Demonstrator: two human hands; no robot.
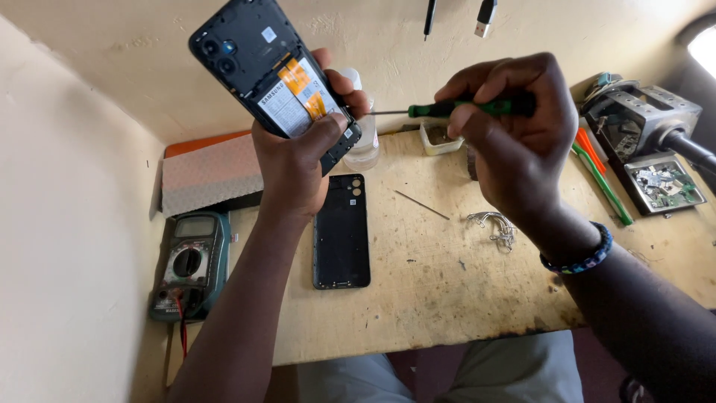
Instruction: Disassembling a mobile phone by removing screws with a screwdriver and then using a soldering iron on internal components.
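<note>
Above bench: screwdriver [447, 109] horizontal, tip toward phone [276, 75].

Held up over the back of the workbench [418, 298]: opened phone [276, 78] in the left hand [298, 160], screwdriver [455, 108] in the right hand [511, 138], tip pointing left toward the phone's edge. Lying flat on the bench below the phone: back cover [341, 233]. Left of that, a multimeter [186, 265]; behind the multimeter, a padded box [209, 173]. Right of the cover, a thin pin [421, 204], then a cluster of wire clips [496, 226], perhaps springs. At far right, a tray of parts [664, 184].
</note>
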